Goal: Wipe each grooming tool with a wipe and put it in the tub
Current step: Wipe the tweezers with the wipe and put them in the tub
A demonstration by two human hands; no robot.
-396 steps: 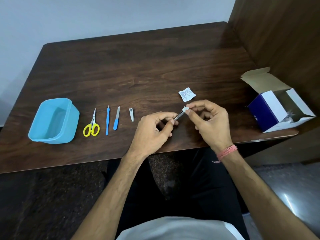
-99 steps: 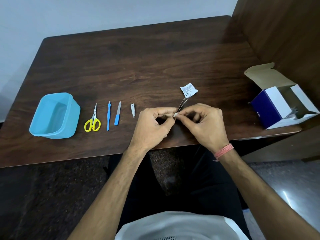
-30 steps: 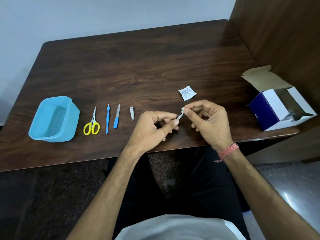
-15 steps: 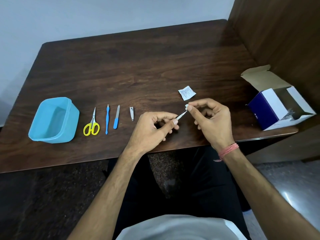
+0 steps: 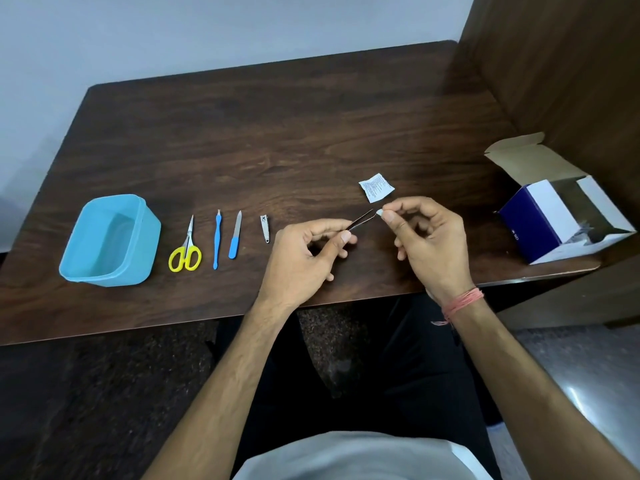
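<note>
My left hand (image 5: pixel 306 256) pinches thin metal tweezers (image 5: pixel 362 220) by their rear end, tips pointing up and right. My right hand (image 5: pixel 427 237) pinches a small folded white wipe (image 5: pixel 379 213) just clear of the tweezers' tips. On the table to the left lie a nail clipper (image 5: pixel 265 228), a blue-handled nail file (image 5: pixel 235 234), a slim blue cuticle tool (image 5: pixel 216 239) and yellow-handled scissors (image 5: pixel 186 251). The light-blue tub (image 5: pixel 133 271) stands at the far left with nothing visible inside.
A torn white wipe sachet (image 5: pixel 376 187) lies just beyond my right hand. An open blue-and-white cardboard box (image 5: pixel 540 223) sits at the table's right edge, next to a wooden wall panel. The dark wooden table (image 5: pixel 277 133) ends close to my body.
My right hand has drawn the wipe off the tweezers' tips, leaving a small gap. My left hand has shifted slightly left and the tweezers' two prongs show apart.
</note>
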